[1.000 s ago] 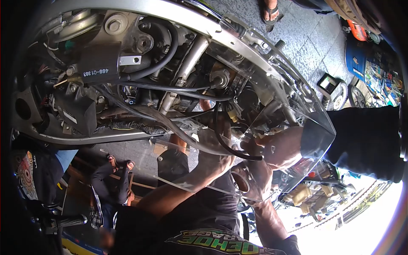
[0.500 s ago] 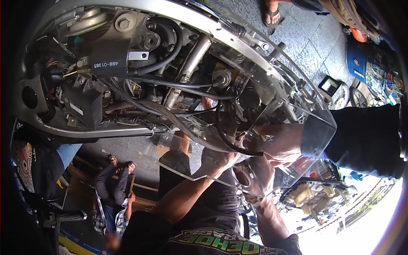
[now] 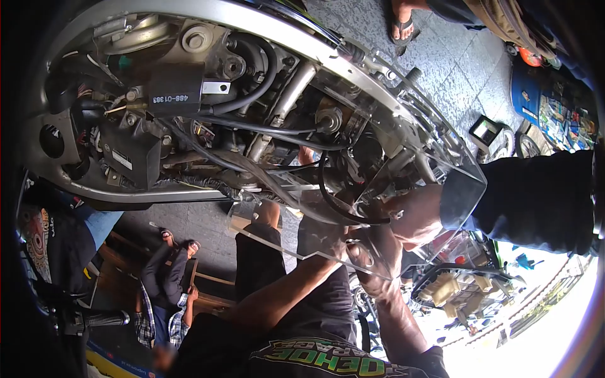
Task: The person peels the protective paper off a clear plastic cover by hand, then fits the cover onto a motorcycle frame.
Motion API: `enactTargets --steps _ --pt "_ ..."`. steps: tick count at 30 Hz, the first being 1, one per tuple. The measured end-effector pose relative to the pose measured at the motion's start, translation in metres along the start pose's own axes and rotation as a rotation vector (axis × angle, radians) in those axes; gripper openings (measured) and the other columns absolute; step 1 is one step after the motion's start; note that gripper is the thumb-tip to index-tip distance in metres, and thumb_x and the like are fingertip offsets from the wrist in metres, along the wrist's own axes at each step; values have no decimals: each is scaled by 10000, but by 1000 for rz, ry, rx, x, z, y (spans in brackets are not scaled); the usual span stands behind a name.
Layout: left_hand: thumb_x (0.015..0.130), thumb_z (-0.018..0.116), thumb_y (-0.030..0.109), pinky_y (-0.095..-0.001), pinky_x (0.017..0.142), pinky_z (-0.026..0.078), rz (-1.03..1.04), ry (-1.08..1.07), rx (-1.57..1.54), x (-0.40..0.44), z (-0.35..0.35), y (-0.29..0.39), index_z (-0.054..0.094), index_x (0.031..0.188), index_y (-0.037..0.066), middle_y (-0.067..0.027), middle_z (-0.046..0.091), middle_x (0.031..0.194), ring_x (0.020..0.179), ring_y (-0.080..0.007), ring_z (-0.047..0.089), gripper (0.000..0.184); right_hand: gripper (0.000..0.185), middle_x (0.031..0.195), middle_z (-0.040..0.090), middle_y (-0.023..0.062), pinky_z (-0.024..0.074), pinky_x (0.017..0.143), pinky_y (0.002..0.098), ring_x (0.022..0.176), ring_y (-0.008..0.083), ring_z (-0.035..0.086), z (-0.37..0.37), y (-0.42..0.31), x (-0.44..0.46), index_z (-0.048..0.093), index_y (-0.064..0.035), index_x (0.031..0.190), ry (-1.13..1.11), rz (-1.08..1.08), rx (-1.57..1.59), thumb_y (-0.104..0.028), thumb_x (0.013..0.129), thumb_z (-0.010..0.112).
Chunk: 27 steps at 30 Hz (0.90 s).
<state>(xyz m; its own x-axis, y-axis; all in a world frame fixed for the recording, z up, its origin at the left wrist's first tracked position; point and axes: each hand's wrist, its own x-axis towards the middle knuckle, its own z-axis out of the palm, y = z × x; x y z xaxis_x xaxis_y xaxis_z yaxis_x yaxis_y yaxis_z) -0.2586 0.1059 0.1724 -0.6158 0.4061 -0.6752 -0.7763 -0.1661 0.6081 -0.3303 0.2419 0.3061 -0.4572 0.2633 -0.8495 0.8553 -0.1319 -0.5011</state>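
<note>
Through a clear plastic panel (image 3: 271, 238) I see both my hands beside the motorcycle's exposed wiring and hoses. My left hand (image 3: 322, 238) is bent closed near the lower end of a black hose (image 3: 329, 200); what it holds is hidden. Close on its right, my right hand (image 3: 381, 252) curls upward behind the panel's round hole, its fingers closed around something I cannot make out. A co-worker's hand (image 3: 414, 217), in a dark sleeve (image 3: 535, 201), reaches in from the right and nearly touches my right hand.
The silver frame rail (image 3: 265, 26) arches over a black box (image 3: 175, 88) and a metal tube (image 3: 293, 94). At lower left a person (image 3: 165, 277) sits by a handlebar grip (image 3: 106, 317). Another person's foot (image 3: 402, 28) rests on grey tiles. Motorcycle parts (image 3: 460, 286) lie at lower right.
The motorcycle parts at upper left appear slightly farther right. The clear panel has shifted, with its right corner a little farther left. All three hands stay close together.
</note>
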Motion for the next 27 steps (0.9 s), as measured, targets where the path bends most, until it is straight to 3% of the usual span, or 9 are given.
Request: enactTargets --steps 3,8,13,18,20,21,24,26,27 --pt "1015 490 271 -415 828 576 -13 -50 -155 2 1 11 553 1246 -14 -154 633 1124 1046 -279 637 373 1039 1222 614 160 451 1006 393 1145 255 587 -3 5 2 394 56 1395 -117 -71 299 -505 680 896" --pt "874 729 307 -349 620 520 -273 313 -408 21 11 12 675 989 108 -63 667 810 699 -208 656 236 1344 1454 420 174 320 1139 439 1344 278 420 -7 16 -1 228 32 1515 -218 -14 516 -607 555 916" --pt "821 781 261 -342 628 517 -197 -4 -255 27 4 53 620 1065 88 -73 651 877 752 -206 653 339 1445 1530 336 186 226 1186 451 1435 299 301 -20 32 2 177 33 1542 -314 -1 511 -615 495 934" --pt "835 763 251 -364 663 521 -204 50 365 28 -13 24 580 1130 42 -106 644 970 815 -242 651 405 1352 1533 335 200 209 1192 450 1436 313 309 -31 19 -4 190 48 1539 -395 -69 541 -595 589 906" --pt "825 762 266 -397 675 525 717 107 1492 36 -5 53 564 1194 52 -143 635 948 811 -294 650 470 1288 1451 447 203 326 1098 419 1304 298 456 -30 6 -11 191 73 1536 -247 -46 623 -697 685 773" --pt "815 767 272 -406 680 526 688 93 1507 34 -5 49 560 1212 58 -161 631 961 812 -312 648 496 1273 1424 484 204 365 1067 409 1260 293 505 -31 -1 -13 191 81 1535 -198 -37 649 -732 716 728" --pt "812 768 278 -423 704 531 616 51 1545 32 -5 46 574 1201 70 -182 624 998 831 -332 645 481 964 1516 367 225 202 1190 431 1422 313 350 -31 -27 -13 184 62 1545 -245 68 612 -351 849 706" --pt "816 765 277 -429 716 534 503 25 1471 34 -3 49 591 1164 74 -182 622 1018 838 -334 644 439 1093 1410 502 226 304 1120 429 1314 306 472 -16 -41 -12 225 125 1509 -71 14 410 -543 804 727" --pt "817 764 276 -432 721 537 399 6 1386 33 -1 51 603 1138 75 -181 620 1030 839 -335 644 411 1024 1409 502 232 293 1125 426 1310 304 475 -13 -40 -11 226 140 1500 -82 -29 450 -474 833 701"
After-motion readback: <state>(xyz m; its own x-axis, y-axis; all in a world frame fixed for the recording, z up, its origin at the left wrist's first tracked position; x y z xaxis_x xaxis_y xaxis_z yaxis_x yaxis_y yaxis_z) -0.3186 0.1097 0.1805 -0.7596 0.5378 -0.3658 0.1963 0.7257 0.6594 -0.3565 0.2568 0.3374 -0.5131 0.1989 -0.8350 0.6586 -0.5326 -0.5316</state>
